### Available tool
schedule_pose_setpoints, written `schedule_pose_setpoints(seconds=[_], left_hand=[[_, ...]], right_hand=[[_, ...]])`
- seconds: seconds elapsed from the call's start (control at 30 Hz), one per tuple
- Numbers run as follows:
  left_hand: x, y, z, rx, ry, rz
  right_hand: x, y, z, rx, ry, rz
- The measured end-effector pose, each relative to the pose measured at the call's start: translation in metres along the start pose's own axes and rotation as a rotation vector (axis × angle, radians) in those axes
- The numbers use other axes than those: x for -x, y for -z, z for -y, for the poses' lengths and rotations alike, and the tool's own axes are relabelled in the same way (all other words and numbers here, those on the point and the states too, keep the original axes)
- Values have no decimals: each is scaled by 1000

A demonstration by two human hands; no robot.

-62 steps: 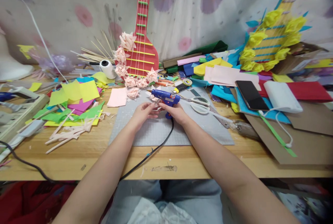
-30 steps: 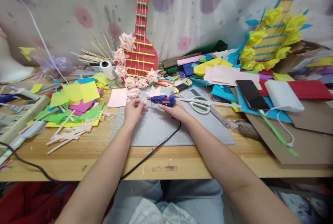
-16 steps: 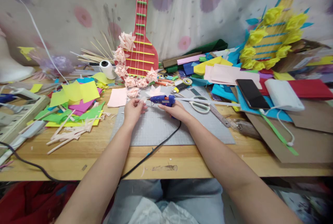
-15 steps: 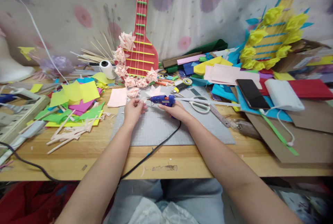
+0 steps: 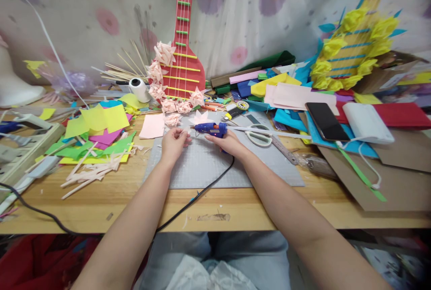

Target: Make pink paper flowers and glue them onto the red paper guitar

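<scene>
in the head view, the right grip (image 5: 230, 142) is wrapped around the handle of a blue glue gun (image 5: 209, 129), held over the grey cutting mat (image 5: 195, 169) on the worktop (image 5: 242, 209), its nozzle pointing left. the left grip (image 5: 172, 145) pinches a small pale piece (image 5: 186, 132), mostly hidden by the fingers, just left of the nozzle. a white glue stick (image 5: 286, 133) juts right from the gun, and a black cord (image 5: 202, 193) runs to the near edge. a pink petal shape (image 5: 199, 117) lies just beyond the gun. farther off stands a red paper instrument (image 5: 192, 68) with pink flowers (image 5: 164, 53). scissors (image 5: 259, 146) lie to the right.
</scene>
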State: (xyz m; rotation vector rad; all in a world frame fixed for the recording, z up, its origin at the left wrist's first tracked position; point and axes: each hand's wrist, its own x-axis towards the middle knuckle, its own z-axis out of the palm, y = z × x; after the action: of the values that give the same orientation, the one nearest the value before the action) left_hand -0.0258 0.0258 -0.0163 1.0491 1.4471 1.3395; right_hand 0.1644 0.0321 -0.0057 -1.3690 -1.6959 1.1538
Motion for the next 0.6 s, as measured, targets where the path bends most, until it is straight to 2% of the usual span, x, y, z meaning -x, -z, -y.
schedule_pose_setpoints(seconds=[0.27, 0.5, 0.6], left_hand=[[1, -1, -1, -17, 6, 6], [0, 0, -2, 40, 49, 12], [0, 0, -5, 64, 69, 2]], right_hand=[[-1, -1, 0, -2, 1, -19], [0, 0, 2, -70, 0, -73], [0, 0, 3, -44, -2, -56]])
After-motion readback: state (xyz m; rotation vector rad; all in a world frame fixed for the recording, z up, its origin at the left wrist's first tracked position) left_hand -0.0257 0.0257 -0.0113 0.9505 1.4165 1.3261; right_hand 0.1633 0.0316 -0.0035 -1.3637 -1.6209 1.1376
